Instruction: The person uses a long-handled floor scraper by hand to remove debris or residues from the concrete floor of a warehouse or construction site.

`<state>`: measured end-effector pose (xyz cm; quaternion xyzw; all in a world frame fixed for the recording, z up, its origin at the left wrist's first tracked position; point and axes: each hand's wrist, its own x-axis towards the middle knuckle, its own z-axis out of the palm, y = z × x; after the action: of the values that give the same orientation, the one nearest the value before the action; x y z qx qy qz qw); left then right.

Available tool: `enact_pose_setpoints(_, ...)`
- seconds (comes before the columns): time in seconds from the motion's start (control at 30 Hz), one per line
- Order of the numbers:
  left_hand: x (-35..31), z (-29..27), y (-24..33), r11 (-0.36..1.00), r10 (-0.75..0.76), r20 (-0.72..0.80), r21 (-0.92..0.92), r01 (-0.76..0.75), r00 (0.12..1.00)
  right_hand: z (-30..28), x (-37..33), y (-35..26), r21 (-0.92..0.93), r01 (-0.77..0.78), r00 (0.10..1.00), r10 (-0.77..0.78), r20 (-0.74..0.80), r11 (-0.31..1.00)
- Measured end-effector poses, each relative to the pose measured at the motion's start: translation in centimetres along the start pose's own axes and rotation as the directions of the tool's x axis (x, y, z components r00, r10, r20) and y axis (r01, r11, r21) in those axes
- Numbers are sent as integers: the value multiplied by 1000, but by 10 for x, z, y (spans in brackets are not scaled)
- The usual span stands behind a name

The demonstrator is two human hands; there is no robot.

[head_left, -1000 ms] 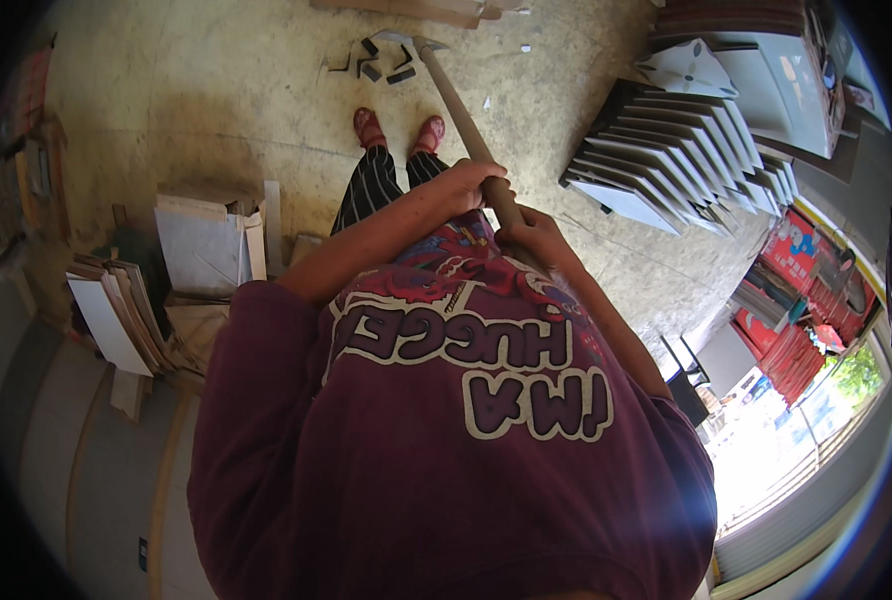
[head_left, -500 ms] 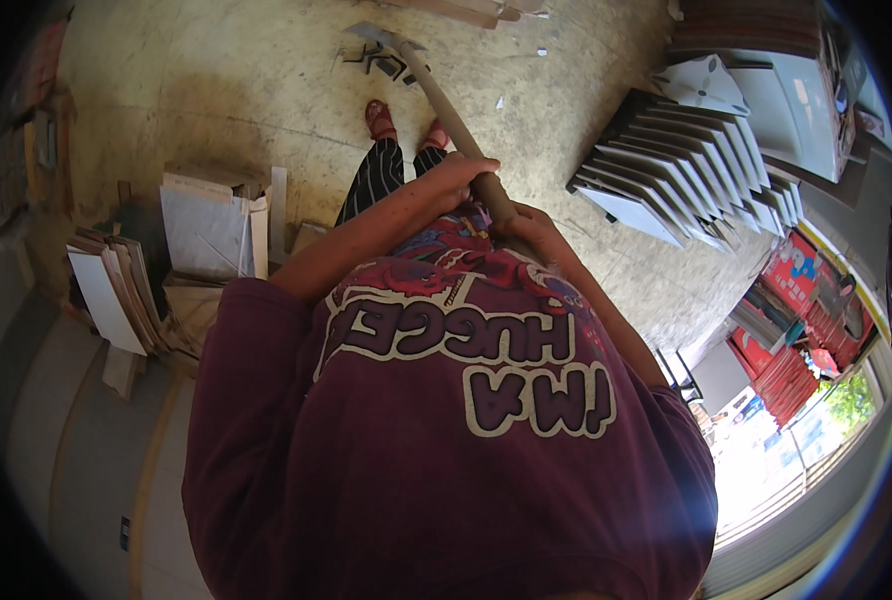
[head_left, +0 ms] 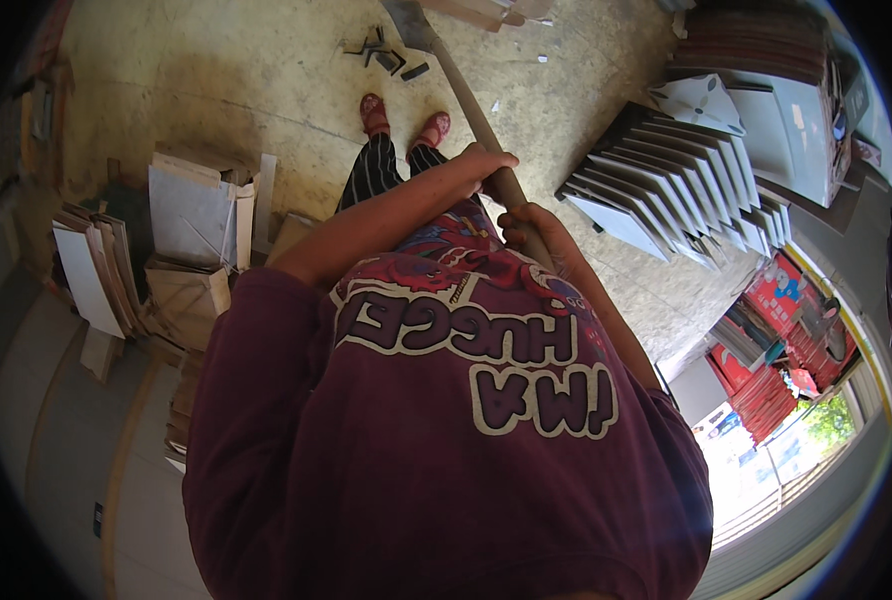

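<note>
Pointing its metal head (head_left: pixel 412 25) beyond the red shoes (head_left: pixel 432 130), the long-handled tool (head_left: pixel 473 110) has its long axis slanting past their right side. Left hand (head_left: pixel 481 167) and right hand (head_left: pixel 538 230), nearer than the shoes, both have closed grip around it. Nearest, the purple shirt (head_left: pixel 446 500) carries large letters (head_left: pixel 570 400), seen upside down.

Bold outlined lettering (head_left: pixel 551 338), two rows, across maroon shirt (head_left: pixel 446 490)

matt wd handle (head_left: pixel 468 100), dull metal blade (head_left: pixel 409 25), rough conc. floor (head_left: pixel 266 80)
</note>
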<state>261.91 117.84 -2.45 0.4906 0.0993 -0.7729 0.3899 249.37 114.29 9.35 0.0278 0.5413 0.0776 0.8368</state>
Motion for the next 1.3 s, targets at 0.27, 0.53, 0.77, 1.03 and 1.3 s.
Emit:
enact_pose_setpoints(0.27, 12, -4, -17, 997, 74, 161, -19, -71, 984, -13, 6, -3, -140, -36, 997, 26, -67, 989)
enact_pose_setpoints(0.53, 14, -17, -34, 992, 129, 171, -22, -127, 977, 0, 12, 13, -363, 33, 989, -83, -123, 931)
enact_pose_setpoints(0.77, 10, -20, -49, 990, 139, 163, -61, -130, 977, -15, 31, 24, -635, -20, 949, -186, -256, 772)
enact_pose_setpoints(1.03, 36, 8, -69, 975, 214, -114, -29, -218, 970, -40, 24, 17, -730, 36, 933, -285, -221, 683)
enact_pose_setpoints(1.3, 73, 56, -77, 951, 174, -56, -248, -183, 983, -76, -35, -19, -724, 68, 970, -216, -114, 686)
